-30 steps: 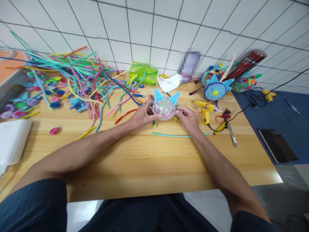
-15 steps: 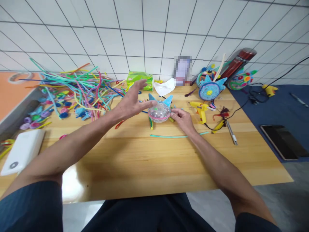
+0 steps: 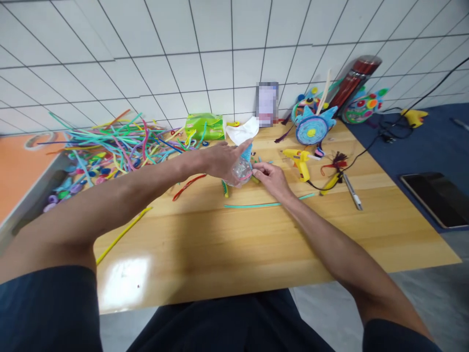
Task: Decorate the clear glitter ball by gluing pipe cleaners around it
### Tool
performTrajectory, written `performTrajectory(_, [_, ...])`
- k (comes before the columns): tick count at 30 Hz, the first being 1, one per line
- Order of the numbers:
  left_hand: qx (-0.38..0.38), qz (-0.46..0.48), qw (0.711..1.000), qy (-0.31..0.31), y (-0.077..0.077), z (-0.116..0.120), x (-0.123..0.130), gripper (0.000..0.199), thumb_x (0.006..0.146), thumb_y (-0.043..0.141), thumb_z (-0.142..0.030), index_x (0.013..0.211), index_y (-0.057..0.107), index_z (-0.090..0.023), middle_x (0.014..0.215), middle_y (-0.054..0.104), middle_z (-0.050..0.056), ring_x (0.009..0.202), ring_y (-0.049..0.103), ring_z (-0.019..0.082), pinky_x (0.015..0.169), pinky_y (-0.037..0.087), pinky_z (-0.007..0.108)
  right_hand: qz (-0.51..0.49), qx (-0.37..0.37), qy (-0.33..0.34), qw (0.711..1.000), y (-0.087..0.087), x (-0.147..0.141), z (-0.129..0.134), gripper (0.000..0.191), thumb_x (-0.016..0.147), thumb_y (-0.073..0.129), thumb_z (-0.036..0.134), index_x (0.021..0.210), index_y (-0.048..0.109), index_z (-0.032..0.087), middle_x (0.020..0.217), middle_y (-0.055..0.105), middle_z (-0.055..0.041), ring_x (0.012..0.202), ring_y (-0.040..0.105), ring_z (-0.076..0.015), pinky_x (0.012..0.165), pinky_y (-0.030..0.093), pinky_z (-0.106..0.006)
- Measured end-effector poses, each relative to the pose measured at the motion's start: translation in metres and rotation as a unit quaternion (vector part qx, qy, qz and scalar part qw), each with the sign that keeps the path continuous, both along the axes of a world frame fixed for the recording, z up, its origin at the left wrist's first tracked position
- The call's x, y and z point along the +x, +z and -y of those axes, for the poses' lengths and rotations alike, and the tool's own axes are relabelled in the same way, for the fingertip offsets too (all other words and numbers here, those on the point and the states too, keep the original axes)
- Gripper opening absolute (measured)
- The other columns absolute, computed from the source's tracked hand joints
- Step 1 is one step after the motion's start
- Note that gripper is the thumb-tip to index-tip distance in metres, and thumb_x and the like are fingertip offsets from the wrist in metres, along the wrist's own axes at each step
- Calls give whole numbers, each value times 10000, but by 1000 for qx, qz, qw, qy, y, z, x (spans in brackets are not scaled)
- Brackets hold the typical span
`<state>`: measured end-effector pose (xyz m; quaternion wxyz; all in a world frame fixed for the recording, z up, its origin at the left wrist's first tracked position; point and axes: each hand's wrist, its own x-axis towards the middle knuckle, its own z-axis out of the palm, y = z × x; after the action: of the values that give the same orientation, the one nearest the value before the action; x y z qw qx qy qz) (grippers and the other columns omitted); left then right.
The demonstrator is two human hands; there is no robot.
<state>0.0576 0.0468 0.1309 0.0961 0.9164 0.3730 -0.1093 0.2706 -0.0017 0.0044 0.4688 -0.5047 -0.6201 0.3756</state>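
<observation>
A clear plastic dome-shaped craft piece (image 3: 241, 172) with a pink band rests on the wooden table, a blue pointed ear (image 3: 247, 153) at its back. My left hand (image 3: 223, 160) reaches over its left side, fingers stretched out, covering part of it. At its right edge, the thumb and forefinger of my right hand (image 3: 270, 177) pinch the rim. Just in front lies a teal pipe cleaner (image 3: 252, 206). A short green piece (image 3: 224, 188) sticks out from below the dome, and a red twisted pipe cleaner (image 3: 187, 187) lies to the left.
Pipe cleaners (image 3: 110, 139) pile up at back left, near a green tissue pack (image 3: 207, 127) and white tissue (image 3: 242, 131). On the right are a yellow glue gun (image 3: 301, 165) with a cord, a pen-like tool (image 3: 352, 192), a blue round craft (image 3: 303, 131) and a red flask (image 3: 353, 82).
My left hand has come down from its raised position onto the left side of the dome. My right hand keeps its place at the rim. The view has shifted slightly.
</observation>
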Motion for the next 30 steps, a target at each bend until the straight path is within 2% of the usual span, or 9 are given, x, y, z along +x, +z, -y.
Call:
performTrajectory(4, [14,152,988,-5,-21,-5,-11,1434,599,887,-614,1751,188,-121,1412,712,230,1345,652,490,1193,442,565,16,17,-3,1000,9,3,1,298,843,724,413,1009,847,200,711,659,20,666,555,-162,689,459,-312])
performTrajectory(7, [12,284,959,-2,-35,-3,-17,1386,574,931,-638,1711,303,-156,1467,668,236,1373,630,510,1221,417,596,95,84,-16,992,30,12,3,254,887,723,370,1043,862,226,784,728,-13,710,613,-187,715,473,-328])
performTrajectory(10, [22,360,933,-2,-48,4,-19,1379,607,928,-689,1706,284,-162,1583,573,262,1435,586,491,1265,382,599,209,158,-9,965,56,21,6,217,934,710,307,1066,871,245,855,784,-38,754,655,-205,751,478,-341])
performTrajectory(13, [34,388,921,12,-64,13,-18,1398,644,923,-666,1731,204,-160,1620,540,269,1473,561,480,1292,341,625,306,187,9,933,73,22,11,203,956,697,257,1061,870,240,892,808,-54,794,685,-218,779,482,-344])
performTrajectory(16, [39,415,909,25,-82,19,-21,1447,643,944,-624,1748,139,-150,1610,548,277,1498,541,492,1312,287,678,371,180,18,911,76,17,14,194,969,700,254,1069,864,227,930,822,-71,826,708,-236,769,475,-349])
performTrajectory(19, [43,432,900,48,-97,23,-27,1533,580,996,-625,1751,147,-117,1582,553,307,1539,474,540,1301,274,734,398,180,29,899,75,10,16,181,968,716,260,1075,855,217,957,829,-80,847,721,-245,761,468,-351])
performTrajectory(23, [23,457,887,69,-103,30,-32,1632,539,1006,-713,1772,91,-163,1685,439,305,1603,384,542,1321,268,732,413,191,42,889,79,5,18,182,970,706,250,1086,843,226,969,835,-76,845,726,-240,746,469,-345])
performTrajectory(26, [8,497,860,110,-98,37,-25,1536,640,964,-713,1777,42,-250,1715,431,238,1610,411,479,1362,228,699,435,203,42,877,84,2,18,193,980,691,256,1101,840,240,970,838,-74,857,736,-248,734,474,-347])
performTrajectory(30, [9,525,837,152,-93,44,-11,1356,768,891,-653,1764,88,-203,1621,529,241,1541,502,464,1345,263,707,461,219,42,859,87,-1,21,173,1001,681,283,1061,837,236,936,832,-85,878,752,-264,756,500,-359])
